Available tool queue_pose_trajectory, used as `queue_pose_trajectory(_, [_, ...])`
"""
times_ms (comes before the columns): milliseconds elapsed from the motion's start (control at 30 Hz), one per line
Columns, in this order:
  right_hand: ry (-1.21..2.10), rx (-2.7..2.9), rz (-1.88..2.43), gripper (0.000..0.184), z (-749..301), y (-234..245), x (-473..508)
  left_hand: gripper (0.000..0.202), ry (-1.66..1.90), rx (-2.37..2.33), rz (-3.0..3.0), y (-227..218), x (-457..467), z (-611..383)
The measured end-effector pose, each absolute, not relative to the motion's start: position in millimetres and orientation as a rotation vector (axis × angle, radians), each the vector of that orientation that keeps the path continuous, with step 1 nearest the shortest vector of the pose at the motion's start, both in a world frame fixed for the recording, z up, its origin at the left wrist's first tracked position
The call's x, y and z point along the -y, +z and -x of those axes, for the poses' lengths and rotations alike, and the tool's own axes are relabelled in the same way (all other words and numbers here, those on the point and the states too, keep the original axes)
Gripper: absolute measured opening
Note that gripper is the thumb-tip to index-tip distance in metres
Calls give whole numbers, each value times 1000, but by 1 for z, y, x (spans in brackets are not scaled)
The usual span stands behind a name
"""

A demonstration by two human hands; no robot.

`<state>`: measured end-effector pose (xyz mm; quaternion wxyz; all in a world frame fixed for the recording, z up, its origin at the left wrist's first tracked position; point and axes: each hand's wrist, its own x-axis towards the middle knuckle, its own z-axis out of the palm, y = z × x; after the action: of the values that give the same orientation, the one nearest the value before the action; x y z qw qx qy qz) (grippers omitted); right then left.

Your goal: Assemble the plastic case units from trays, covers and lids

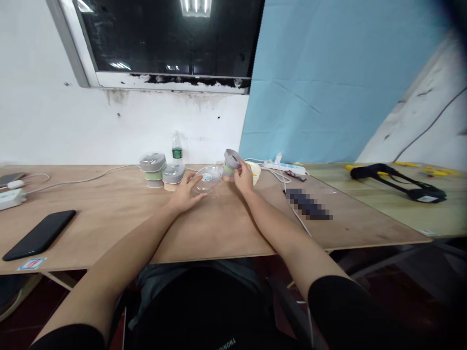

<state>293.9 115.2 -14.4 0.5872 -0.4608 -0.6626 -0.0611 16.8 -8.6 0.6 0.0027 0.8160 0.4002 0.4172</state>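
My left hand (pixel 185 193) grips a clear plastic bowl-shaped lid (pixel 207 180) at the far middle of the wooden table (pixel 204 228). My right hand (pixel 243 177) is closed on a small stack of round containers with a grey lid (pixel 231 164), tilting it toward me. To the left stand two more stacks of round containers with grey lids (pixel 152 168) (pixel 173 175). A pale yellow bowl (pixel 254 171) lies just behind my right hand.
A small bottle with a green label (pixel 177 148) stands by the wall. A black phone (pixel 39 234) lies at the left, a white power strip (pixel 285 167) with cables at the right, a black strap device (pixel 397 180) farther right. The table's front edge is near my lap.
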Motion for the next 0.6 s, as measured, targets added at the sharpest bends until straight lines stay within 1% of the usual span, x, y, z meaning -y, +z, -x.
queue_pose_trajectory(300, [-75, 1495, 1081, 51, -296, -18, -126, 68, 1318, -1249, -2551, -1, 6, -16])
queue_pose_trajectory(467, [8, 1447, 1108, 50, -300, -19, -136, 68, 1315, -1232, -2573, -2, 6, -15])
queue_pose_trajectory(600, [-2, 1451, 1082, 46, -301, -19, -135, 67, 1308, -1240, -2558, -2, 6, -14])
